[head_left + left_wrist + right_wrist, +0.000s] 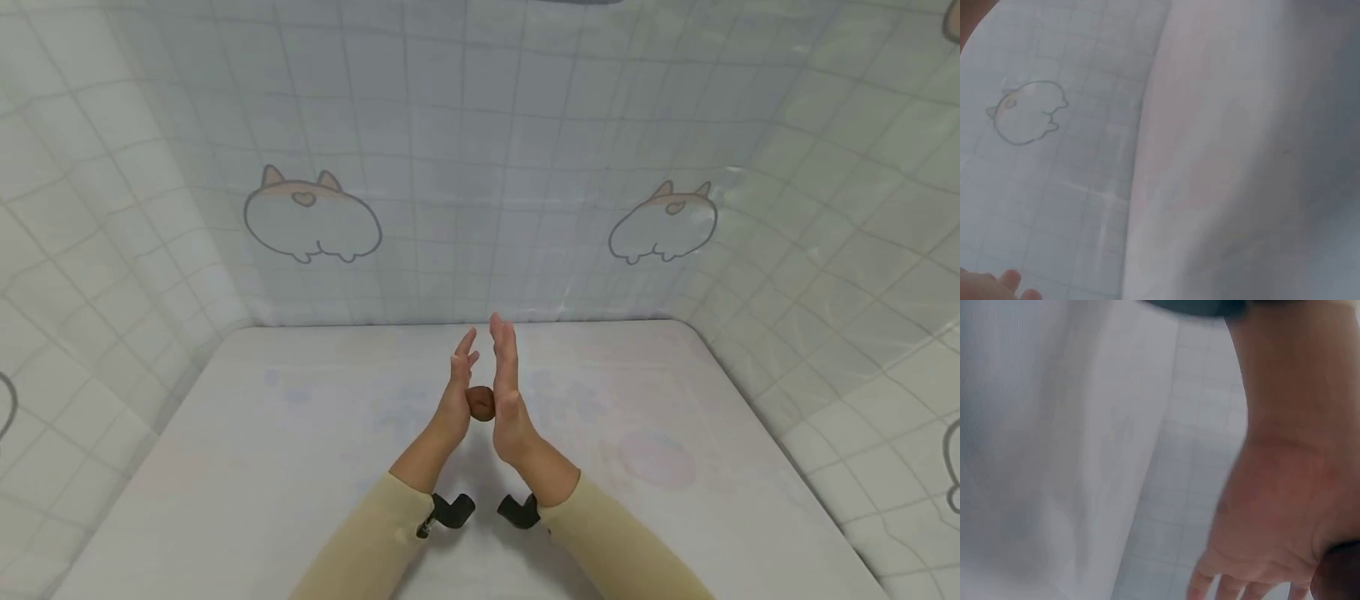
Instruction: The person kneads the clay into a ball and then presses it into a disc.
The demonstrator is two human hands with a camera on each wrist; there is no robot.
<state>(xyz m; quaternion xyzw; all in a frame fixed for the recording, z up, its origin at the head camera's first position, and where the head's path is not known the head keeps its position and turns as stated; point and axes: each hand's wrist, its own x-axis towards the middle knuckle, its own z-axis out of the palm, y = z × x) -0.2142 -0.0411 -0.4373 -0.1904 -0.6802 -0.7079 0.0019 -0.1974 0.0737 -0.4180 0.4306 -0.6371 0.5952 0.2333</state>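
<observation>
A brown, clay-like ball (481,403) sits between two facing palms above the white table (300,467). Its surface shows a faint crease. The left hand (454,406) presses it from the left, its fingers mostly straight and pointing up and away. From the other side the right hand (510,412) touches it with a flat palm and straight fingers. In the right wrist view a palm (1266,512) fills the right side, with part of the dark brown ball (1338,575) at the lower corner. Only fingertips (1010,281) enter the left wrist view at bottom left.
Black wrist cameras (453,510) hang under both cream sleeves (367,533). A gridded sheet with dog drawings (312,217) stands behind the table's far edge and along both sides. A pale pinkish patch (657,459) marks the tabletop at right.
</observation>
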